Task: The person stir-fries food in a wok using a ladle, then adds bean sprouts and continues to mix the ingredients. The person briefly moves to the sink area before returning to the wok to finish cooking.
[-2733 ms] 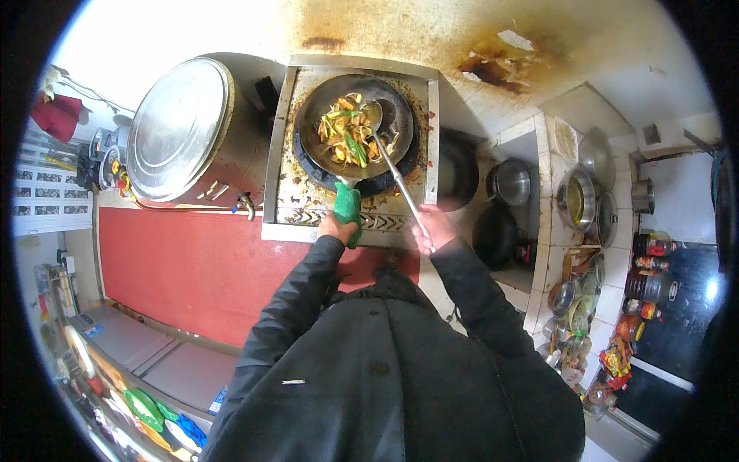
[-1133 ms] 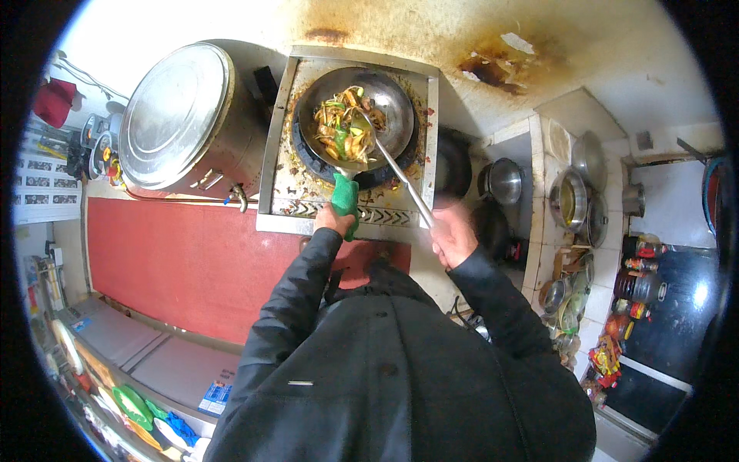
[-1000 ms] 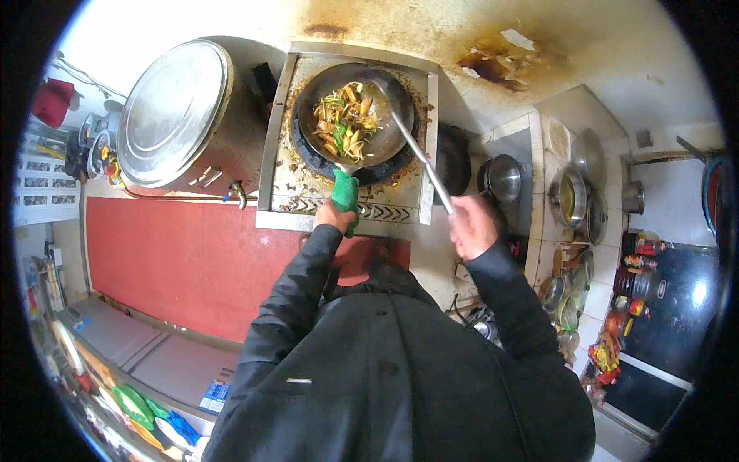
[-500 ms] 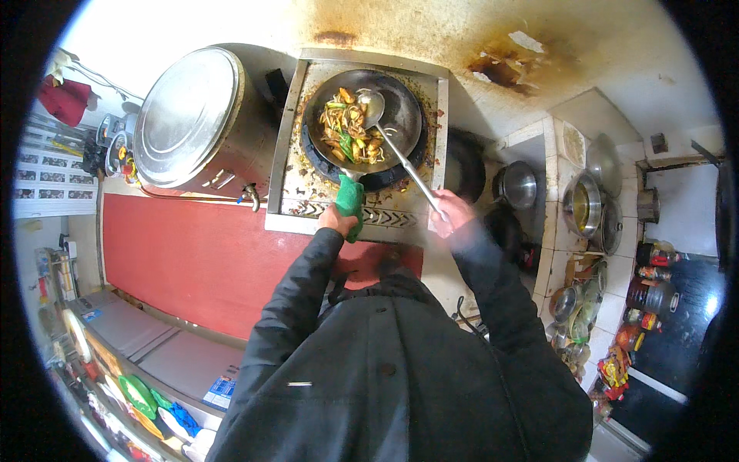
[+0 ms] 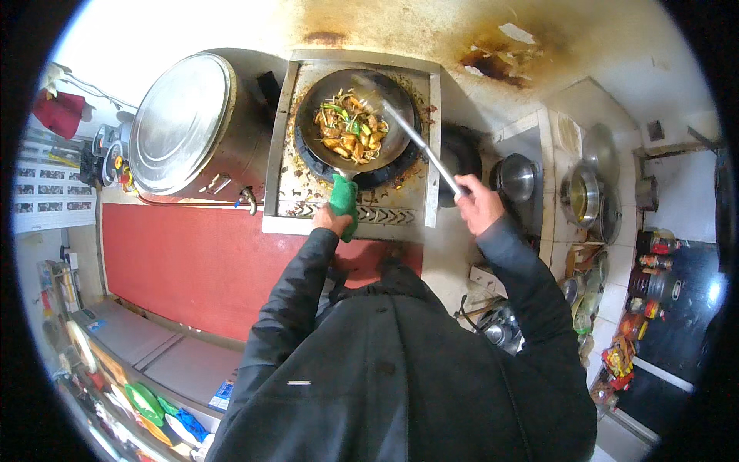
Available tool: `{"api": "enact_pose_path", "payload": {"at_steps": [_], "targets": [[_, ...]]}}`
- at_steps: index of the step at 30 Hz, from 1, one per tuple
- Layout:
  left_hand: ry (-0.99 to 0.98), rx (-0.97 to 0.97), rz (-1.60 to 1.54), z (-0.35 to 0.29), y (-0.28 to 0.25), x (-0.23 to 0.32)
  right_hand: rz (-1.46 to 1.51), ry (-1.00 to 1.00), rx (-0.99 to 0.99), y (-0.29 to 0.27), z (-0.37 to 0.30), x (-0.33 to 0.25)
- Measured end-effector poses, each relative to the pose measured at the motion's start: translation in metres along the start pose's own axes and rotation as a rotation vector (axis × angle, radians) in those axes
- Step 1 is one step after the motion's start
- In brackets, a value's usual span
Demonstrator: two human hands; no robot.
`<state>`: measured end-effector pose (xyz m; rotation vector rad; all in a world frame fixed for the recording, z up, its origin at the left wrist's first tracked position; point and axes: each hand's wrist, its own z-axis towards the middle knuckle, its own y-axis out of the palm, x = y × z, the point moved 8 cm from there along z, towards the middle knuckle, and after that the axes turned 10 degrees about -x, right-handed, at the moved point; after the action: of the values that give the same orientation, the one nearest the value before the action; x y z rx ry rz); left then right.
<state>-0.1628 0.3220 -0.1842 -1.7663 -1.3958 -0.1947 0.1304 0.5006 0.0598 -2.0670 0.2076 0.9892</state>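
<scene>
A dark wok sits tilted on the burner of a steel stove. Inside it lies a stir-fry of browned pieces, pale strips and green stalks. My left hand is closed round a green cloth wrapped over the wok's handle at the near side. Held in my right hand, right of the stove, is a long-handled metal ladle. Its shaft slants up and left over the wok, and its bowl, smeared by motion, is at the wok's upper right, apart from the bulk of the food.
A large lidded steel drum with a tap stands left of the stove. Metal pots and bowls stand on the right, with jars farther out. A red surface lies at the near left. The wall behind is stained and peeling.
My right hand has moved right, drawing the ladle's bowl out of the food toward the wok's upper right. The food has shifted and turned over in the wok. My left hand keeps its hold.
</scene>
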Motion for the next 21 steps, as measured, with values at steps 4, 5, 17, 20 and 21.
{"api": "enact_pose_path", "payload": {"at_steps": [4, 5, 17, 20, 21], "targets": [[0.016, 0.024, 0.044, -0.002, 0.000, 0.003, -0.094, 0.017, 0.088, -0.018, 0.033, 0.017], [0.020, 0.024, 0.051, -0.003, -0.001, 0.005, -0.189, -0.019, 0.109, -0.019, 0.043, 0.019], [0.023, 0.064, 0.042, 0.002, -0.001, -0.005, -0.612, -0.308, -0.191, -0.025, 0.043, -0.109], [0.011, 0.024, 0.003, -0.006, -0.006, 0.004, -0.656, -0.271, -0.240, -0.078, -0.006, -0.137], [0.019, 0.008, -0.006, -0.008, -0.008, 0.009, -0.660, -0.326, -0.228, -0.092, -0.019, -0.146]]}}
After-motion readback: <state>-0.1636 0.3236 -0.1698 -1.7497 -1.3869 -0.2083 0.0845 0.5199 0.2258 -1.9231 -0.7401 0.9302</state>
